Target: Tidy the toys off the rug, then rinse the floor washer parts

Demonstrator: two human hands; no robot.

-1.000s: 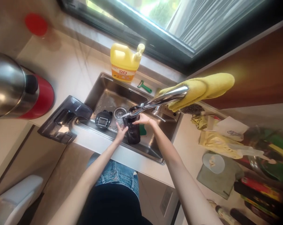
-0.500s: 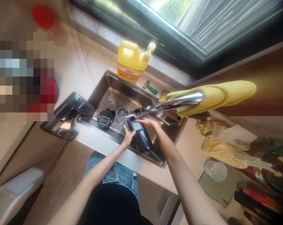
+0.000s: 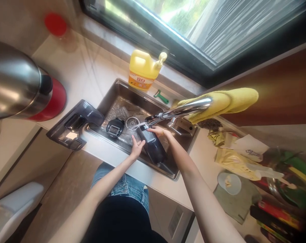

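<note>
Both my hands grip a dark, boxy plastic container [image 3: 154,148] tilted over the steel sink [image 3: 109,101], its open top under the chrome tap spout [image 3: 178,110], from which water runs. My left hand [image 3: 137,148] clasps its left side. My right hand [image 3: 158,130], a ring on one finger, grips its upper rim. A round black part [image 3: 115,127] lies in the sink beside the drain [image 3: 131,122].
A black tray-shaped appliance part [image 3: 74,124] rests on the sink's left edge. Yellow detergent bottle [image 3: 143,69] and green scraper [image 3: 162,97] stand behind the sink. A yellow cloth [image 3: 226,101] hangs over the tap. A steel and red kettle [image 3: 21,91] stands left; cluttered utensils right.
The container has tipped from upright to leaning toward me, with its open top brought under the spout. My left hand has slid down its side.
</note>
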